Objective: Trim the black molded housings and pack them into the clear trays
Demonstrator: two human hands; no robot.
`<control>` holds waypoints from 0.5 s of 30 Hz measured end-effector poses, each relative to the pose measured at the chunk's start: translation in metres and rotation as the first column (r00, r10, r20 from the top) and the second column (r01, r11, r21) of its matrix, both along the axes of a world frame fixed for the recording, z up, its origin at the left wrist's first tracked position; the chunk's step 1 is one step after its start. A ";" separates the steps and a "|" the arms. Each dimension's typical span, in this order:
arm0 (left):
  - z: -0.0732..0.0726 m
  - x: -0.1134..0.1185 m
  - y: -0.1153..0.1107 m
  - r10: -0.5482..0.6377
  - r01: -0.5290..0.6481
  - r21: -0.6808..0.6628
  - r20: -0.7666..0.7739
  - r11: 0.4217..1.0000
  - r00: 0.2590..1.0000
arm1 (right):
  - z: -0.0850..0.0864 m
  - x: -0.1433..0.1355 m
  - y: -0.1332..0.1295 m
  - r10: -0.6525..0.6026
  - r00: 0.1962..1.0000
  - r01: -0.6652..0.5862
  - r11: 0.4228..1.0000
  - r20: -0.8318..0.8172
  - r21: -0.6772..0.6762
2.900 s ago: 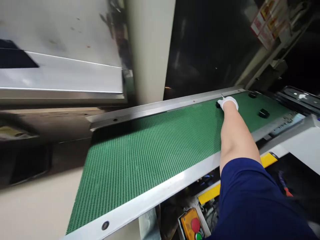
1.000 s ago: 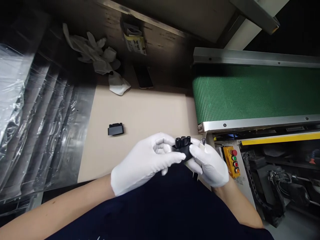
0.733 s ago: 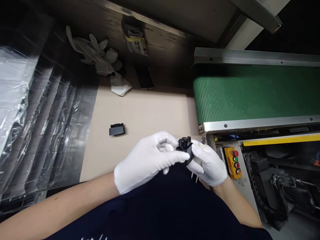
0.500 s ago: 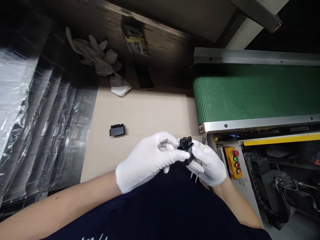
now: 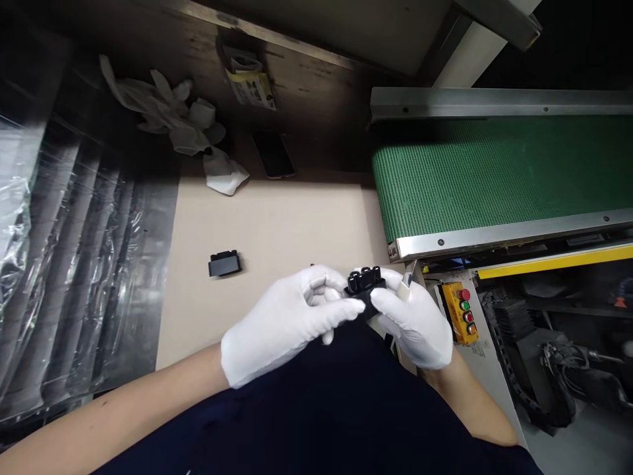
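Note:
Between my two white-gloved hands is a black plastic part [image 5: 366, 282] with several rounded, shiny lobes along its top. My left hand [image 5: 301, 316] pinches its left end between thumb and fingers. On the other end, my right hand [image 5: 413, 316] grips it with thumb and fingertips. A small blade with a pale handle [image 5: 405, 285] also sticks up out of my right hand; most of it is hidden by the glove. A similar black part [image 5: 224, 264] lies on the beige table surface [image 5: 277, 224], to the left of my hands.
At the right runs a green conveyor belt [image 5: 494, 171] with metal side rails. Below it sits a yellow button box [image 5: 459, 313]. Crumpled white gloves [image 5: 182, 125] and a phone [image 5: 274, 155] lie at the back. Clear plastic sheeting [image 5: 64, 264] covers ridged material at the left.
The black part has turned in my fingers, so its long side with the row of lobes now shows. The view has shifted slightly. The other black part stays on the table.

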State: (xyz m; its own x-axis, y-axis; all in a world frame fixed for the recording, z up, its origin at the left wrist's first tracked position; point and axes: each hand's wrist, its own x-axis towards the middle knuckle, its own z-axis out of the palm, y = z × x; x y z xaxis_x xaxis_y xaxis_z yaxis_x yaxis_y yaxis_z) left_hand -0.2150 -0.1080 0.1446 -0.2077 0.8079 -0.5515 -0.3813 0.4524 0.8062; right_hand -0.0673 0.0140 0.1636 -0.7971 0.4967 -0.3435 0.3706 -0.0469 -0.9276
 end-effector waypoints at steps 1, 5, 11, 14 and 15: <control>-0.002 0.000 -0.001 -0.031 0.031 0.009 -0.020 0.999 0.999 | 0.002 -0.001 -0.001 -0.004 1.000 0.004 1.000 0.002 0.029; -0.010 -0.003 -0.003 -0.151 0.153 0.076 -0.032 0.985 0.988 | 0.005 -0.001 -0.005 -0.061 0.998 0.060 0.994 0.015 0.093; -0.018 -0.005 0.000 -0.110 0.118 0.178 -0.057 0.977 0.992 | -0.003 0.004 -0.009 -0.113 0.987 0.062 0.925 0.115 0.374; -0.023 -0.002 0.001 0.006 -0.003 0.214 -0.012 0.977 1.000 | -0.005 0.004 -0.011 -0.106 0.989 0.041 0.858 0.099 0.512; -0.026 -0.001 0.002 0.047 -0.046 0.216 0.000 0.975 0.999 | -0.006 0.004 -0.011 -0.081 0.994 0.030 0.835 0.069 0.550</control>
